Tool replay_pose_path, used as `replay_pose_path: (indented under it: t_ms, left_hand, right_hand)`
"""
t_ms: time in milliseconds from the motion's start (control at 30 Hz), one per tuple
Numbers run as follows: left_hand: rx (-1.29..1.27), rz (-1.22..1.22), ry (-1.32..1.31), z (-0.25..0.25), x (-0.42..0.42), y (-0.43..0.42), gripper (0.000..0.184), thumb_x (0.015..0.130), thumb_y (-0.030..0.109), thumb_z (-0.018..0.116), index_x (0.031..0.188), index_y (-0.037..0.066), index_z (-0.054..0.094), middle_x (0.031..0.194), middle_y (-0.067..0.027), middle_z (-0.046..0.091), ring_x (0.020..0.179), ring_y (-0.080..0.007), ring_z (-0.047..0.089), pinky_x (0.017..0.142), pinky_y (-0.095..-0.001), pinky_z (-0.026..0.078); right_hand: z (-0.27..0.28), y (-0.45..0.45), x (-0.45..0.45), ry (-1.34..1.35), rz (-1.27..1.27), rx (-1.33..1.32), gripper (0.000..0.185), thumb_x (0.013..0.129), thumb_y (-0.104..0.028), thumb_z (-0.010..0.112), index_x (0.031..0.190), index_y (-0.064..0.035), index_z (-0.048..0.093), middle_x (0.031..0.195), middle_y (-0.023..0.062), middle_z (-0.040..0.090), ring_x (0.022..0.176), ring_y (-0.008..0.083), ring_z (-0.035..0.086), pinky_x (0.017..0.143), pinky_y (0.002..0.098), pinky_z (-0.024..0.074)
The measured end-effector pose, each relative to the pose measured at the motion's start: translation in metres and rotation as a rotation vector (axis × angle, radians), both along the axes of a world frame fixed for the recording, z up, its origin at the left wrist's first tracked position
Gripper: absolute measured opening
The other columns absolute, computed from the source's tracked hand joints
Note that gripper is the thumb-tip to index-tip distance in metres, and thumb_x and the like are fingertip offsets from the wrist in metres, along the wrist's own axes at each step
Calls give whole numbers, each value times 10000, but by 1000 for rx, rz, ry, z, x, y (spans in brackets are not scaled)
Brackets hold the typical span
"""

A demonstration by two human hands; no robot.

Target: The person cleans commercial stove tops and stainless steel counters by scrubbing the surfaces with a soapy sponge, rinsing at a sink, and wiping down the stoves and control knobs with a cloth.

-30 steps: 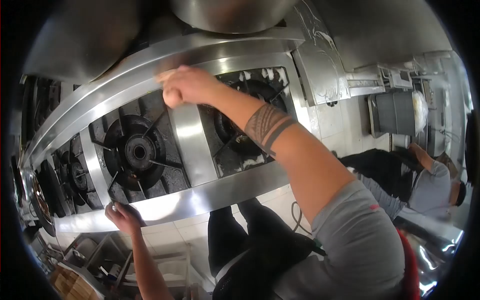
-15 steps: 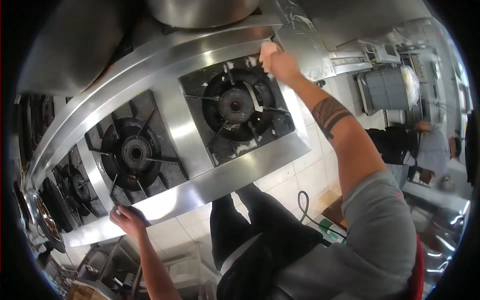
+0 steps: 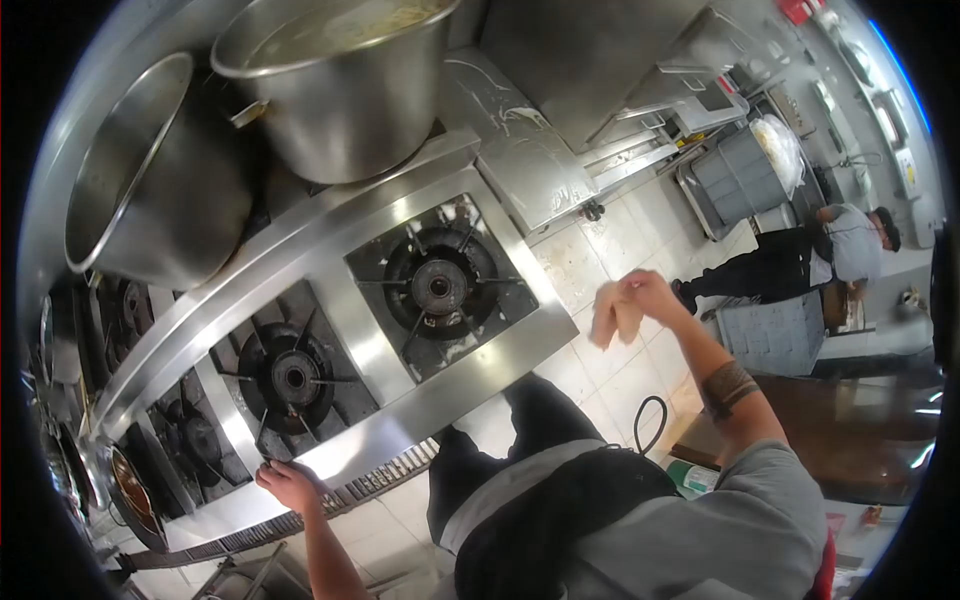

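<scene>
My right hand (image 3: pixel 648 294) is raised over the floor, just right of the stove's corner, closed on a limp pinkish-beige cloth (image 3: pixel 614 316) that hangs from the fingers. My left hand (image 3: pixel 290 486) rests at the front edge of the steel stove (image 3: pixel 400 415), its fingers curled near a small dark thing I cannot make out. Between the hands lie the right burner (image 3: pixel 440 287), with white foam or residue around its black grate, and the middle burner (image 3: pixel 296 377).
Two large steel pots (image 3: pixel 345 100) (image 3: pixel 165 190) stand behind the burners. A steel counter (image 3: pixel 525 150) adjoins the stove's right end. Another person (image 3: pixel 855 243) stands at the far right near grey bins (image 3: pixel 742 175). A dark hose (image 3: pixel 650 425) and a green-and-white container (image 3: pixel 692 478) are beside me.
My right hand has moved with the cloth from the stove's back right corner, out past its front right corner. The view has shifted, showing more of the pots. My left hand stays at the front edge.
</scene>
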State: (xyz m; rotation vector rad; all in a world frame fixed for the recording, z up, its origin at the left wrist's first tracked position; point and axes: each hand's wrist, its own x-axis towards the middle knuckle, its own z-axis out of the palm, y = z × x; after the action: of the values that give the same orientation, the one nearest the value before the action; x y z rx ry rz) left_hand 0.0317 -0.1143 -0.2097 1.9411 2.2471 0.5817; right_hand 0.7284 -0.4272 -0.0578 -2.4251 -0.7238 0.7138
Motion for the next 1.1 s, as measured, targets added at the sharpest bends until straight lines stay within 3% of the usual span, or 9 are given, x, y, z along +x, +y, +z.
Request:
replay_pose_path:
  t_ms: [200, 300, 400, 467, 633, 767, 833, 933, 1100]
  left_hand:
    - [59, 167, 1, -8, 20, -9, 475, 1028, 369, 455, 1224, -55, 542, 1264, -239, 498, 1095, -443, 551, 891, -508, 475]
    - [139, 396, 122, 10, 75, -38, 522, 1008, 403, 499, 1234, -63, 560, 1219, -265, 526, 1106, -424, 536, 940, -514, 456]
    - [158, 521, 214, -10, 134, -79, 571, 998, 451, 495, 1197, -76, 590, 1189, -273, 555, 1106, -429, 536, 964, -536, 434]
    - [108, 659, 190, -37, 170, -108, 661, 987, 528, 474, 1165, -95, 605, 1153, -292, 565, 1100, -430, 534, 961, -561, 416]
    - [-81, 922, -138, -22, 274, -109, 713, 961, 592, 494, 1030, -107, 620, 1107, -320, 553, 1099, -437, 520, 958, -583, 390]
    - [73, 895, 43, -23, 309, -99, 702, 954, 595, 514, 984, -102, 588, 1133, -311, 541, 1125, -444, 501, 998, -567, 376]
    - [21, 936, 7, -1, 334, -83, 709, 959, 580, 519, 1120, -109, 563, 1226, -295, 518, 1187, -436, 477, 1045, -545, 363]
    - [-45, 916, -2, 2, 334, -81, 784, 962, 571, 520, 1314, -129, 480, 1368, -293, 459, 1291, -426, 428, 1100, -512, 342]
    - [-7, 886, -37, 2, 335, -77, 747, 980, 554, 503, 1301, -121, 511, 1345, -290, 501, 1277, -424, 451, 1100, -502, 338]
  right_hand:
    - [52, 103, 105, 137, 108, 99, 124, 901, -100, 683, 959, 2, 722, 888, 46, 708, 856, 103, 607, 794, 275, 492]
    - [17, 167, 155, -603, 152, 210, 342, 931, -247, 597, 1200, -50, 672, 1175, 218, 641, 1048, 333, 638, 890, 412, 518]
    - [-63, 199, 154, -611, 247, 154, 641, 941, -336, 579, 1452, 5, 396, 1417, 368, 353, 1302, 517, 373, 1059, 545, 373]
    - [-103, 221, 152, -619, 433, 173, 743, 943, -365, 576, 1486, 62, 303, 1452, 420, 268, 1357, 560, 282, 1114, 571, 309]
    - [-137, 303, 172, -533, 142, 198, 778, 940, -327, 568, 1378, 246, 276, 1477, 484, 156, 1429, 566, 161, 1199, 569, 135]
    - [-127, 381, 209, -831, 401, -54, 723, 878, -213, 604, 1391, 206, 314, 1477, 444, 243, 1420, 535, 230, 1198, 551, 172]
    - [-164, 449, 257, -689, 224, 392, 671, 794, -122, 631, 1358, 162, 407, 1459, 393, 347, 1407, 492, 299, 1198, 503, 214]
    - [-191, 551, 318, -989, 365, 339, 564, 765, -101, 639, 1268, 122, 516, 1376, 322, 490, 1327, 421, 431, 1137, 466, 311]
    - [-158, 652, 302, -487, 486, 478, 432, 797, -106, 621, 1201, 45, 598, 1140, 213, 667, 1071, 356, 639, 914, 432, 503]
